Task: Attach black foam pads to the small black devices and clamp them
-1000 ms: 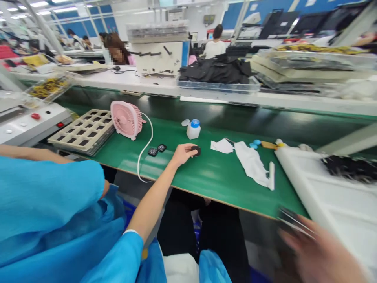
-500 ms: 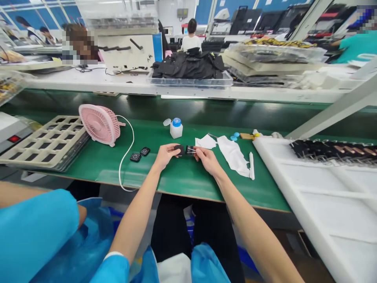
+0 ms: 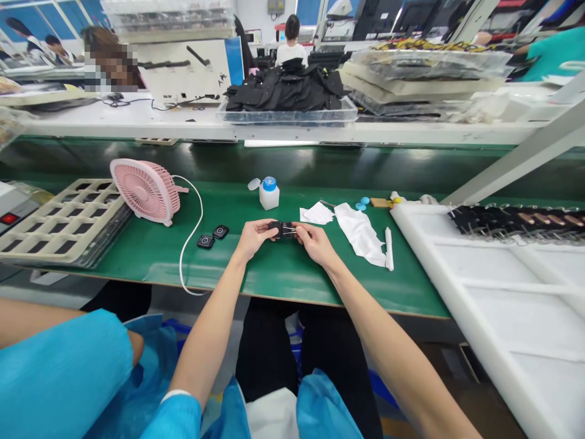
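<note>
Above the green mat my left hand [image 3: 254, 239] is closed, pinching a small black square piece [image 3: 275, 227] between thumb and fingers. My right hand [image 3: 316, 242] is closed on a black binder clip [image 3: 287, 230] with silver wire handles. The clip meets the right edge of the black piece; whether its jaws are over that edge, I cannot tell. To the left of my hands lie two black watch-like cases [image 3: 220, 231] with round marks. Behind them stands a white bottle [image 3: 269, 196] with a blue top and its lid flipped open. White wipes [image 3: 317, 213] lie beyond my right hand.
A pink fan [image 3: 145, 191] with a white cable stands left, beside a beige compartment tray [image 3: 27, 244]. At right are a white cloth [image 3: 359, 235], a white divided tray [image 3: 493, 305] and a row of binder clips [image 3: 516, 221]. A co-worker's blue sleeve [image 3: 64, 372] is close at left.
The binder clip in my right hand has moved left, closing the gap to the black piece in my left hand. The whole view has shifted slightly.
</note>
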Tool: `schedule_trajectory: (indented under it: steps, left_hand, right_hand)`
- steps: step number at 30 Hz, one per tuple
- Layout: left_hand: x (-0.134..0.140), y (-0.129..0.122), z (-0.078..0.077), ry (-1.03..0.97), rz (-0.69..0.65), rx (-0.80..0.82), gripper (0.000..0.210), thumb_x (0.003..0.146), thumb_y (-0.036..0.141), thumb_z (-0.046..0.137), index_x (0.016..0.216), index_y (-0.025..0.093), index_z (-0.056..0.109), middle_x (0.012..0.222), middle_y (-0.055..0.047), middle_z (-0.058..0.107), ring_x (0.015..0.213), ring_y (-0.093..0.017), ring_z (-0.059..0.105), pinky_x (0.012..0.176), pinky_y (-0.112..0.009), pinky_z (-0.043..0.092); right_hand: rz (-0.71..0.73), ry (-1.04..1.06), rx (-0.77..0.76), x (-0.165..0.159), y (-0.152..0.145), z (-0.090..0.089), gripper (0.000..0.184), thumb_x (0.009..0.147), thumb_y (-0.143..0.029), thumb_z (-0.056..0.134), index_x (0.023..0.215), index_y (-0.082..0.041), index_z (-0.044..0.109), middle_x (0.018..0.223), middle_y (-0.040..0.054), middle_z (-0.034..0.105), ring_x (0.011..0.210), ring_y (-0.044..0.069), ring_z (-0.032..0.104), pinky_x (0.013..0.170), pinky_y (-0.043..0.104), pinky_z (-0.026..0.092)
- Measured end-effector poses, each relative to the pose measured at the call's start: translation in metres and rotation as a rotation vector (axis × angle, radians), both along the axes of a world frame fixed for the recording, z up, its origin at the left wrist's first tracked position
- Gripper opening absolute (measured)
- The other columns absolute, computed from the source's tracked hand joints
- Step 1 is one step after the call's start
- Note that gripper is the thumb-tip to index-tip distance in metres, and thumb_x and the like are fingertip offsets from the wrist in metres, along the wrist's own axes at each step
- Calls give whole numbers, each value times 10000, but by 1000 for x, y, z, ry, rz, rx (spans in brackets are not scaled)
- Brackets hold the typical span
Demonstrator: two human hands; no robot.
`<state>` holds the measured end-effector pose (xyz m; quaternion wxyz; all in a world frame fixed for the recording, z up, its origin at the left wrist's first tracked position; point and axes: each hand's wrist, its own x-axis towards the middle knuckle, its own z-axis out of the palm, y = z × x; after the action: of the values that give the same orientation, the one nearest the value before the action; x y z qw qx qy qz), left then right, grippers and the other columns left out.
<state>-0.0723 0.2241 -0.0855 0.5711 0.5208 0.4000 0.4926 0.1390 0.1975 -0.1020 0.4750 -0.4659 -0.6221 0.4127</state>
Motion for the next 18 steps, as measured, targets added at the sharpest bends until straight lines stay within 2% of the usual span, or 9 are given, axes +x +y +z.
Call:
schedule_trajectory:
  steps: [7,18]
  left_hand:
    - [0,-1,0,-1,-29,-5,455,585,345,937,956,115,812,831,-74,776,717,-214,707,662,-326,567]
    - [-1,2,-2,-8,-22,-23,473,569,338,942,958,108,800,823,-74,776,713,-210,708,666,-327,563]
  right_hand:
    - [17,-39,36,2,2,-4,584,980,-609,532,1214,-125,759,866,74,687,737,201,577,689,326,447]
    - [25,-14,6,-1,0,0,632,962,-663,546,1215,-122,751,818,58,667,701,194,566,684,327,460]
